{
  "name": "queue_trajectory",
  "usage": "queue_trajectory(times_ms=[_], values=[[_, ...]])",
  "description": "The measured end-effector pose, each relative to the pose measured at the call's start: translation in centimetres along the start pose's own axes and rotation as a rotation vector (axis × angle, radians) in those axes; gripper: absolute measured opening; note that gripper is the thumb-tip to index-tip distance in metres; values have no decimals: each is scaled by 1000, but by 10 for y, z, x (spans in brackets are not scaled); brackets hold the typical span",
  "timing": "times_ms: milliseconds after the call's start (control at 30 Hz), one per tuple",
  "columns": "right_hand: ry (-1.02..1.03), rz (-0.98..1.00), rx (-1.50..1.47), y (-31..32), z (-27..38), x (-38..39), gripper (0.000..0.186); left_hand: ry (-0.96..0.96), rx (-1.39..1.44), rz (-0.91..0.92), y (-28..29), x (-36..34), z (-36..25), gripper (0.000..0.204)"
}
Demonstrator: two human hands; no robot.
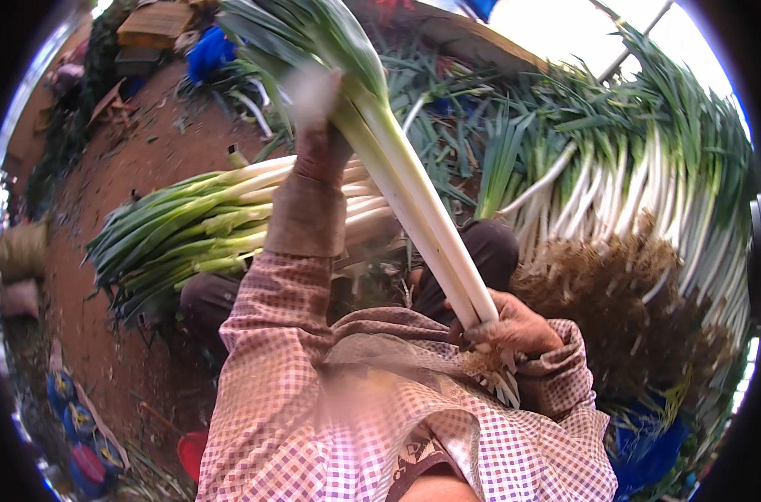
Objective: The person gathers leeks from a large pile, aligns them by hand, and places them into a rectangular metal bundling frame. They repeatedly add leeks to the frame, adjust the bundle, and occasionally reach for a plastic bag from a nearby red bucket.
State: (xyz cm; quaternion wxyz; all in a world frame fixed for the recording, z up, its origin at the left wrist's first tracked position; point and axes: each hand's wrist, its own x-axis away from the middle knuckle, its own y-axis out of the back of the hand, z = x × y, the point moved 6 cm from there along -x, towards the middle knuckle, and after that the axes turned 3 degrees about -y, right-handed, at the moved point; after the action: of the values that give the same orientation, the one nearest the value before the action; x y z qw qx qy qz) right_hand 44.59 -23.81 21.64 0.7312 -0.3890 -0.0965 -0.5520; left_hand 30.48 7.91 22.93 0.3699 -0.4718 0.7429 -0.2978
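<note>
I hold a pair of thick leeks [426,213] slantwise in front of me, green leaves up and white root ends down. My left hand [326,138] grips them high up, where the white turns to green; a pale blur hides part of its fingers. My right hand [519,325] is closed around the lower white ends, just above the roots. Pale trimmed-looking roots [493,372] hang below it. To the left of my knees lies a stack of leeks [230,209], leaves pointing left and white stems toward me, partly hidden behind my left sleeve.
A large heap of leeks [615,180] with brown, soil-covered roots [606,284] fills the right side. Cut green leaves [435,109] litter the ground ahead. Blue plastic [648,439] lies at lower right, a red object [193,454] at lower left. A yellowish crate [154,23] stands far left.
</note>
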Motion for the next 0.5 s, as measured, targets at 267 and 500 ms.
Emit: queue_trajectory(times_ms=[267,500], values=[[613,-274,1423,-26,132,-189,47,-559,-321,-446,89,60,-232,33],[705,-743,1383,-20,118,-362,49,-486,-83,-980,264,91,-154,43]])
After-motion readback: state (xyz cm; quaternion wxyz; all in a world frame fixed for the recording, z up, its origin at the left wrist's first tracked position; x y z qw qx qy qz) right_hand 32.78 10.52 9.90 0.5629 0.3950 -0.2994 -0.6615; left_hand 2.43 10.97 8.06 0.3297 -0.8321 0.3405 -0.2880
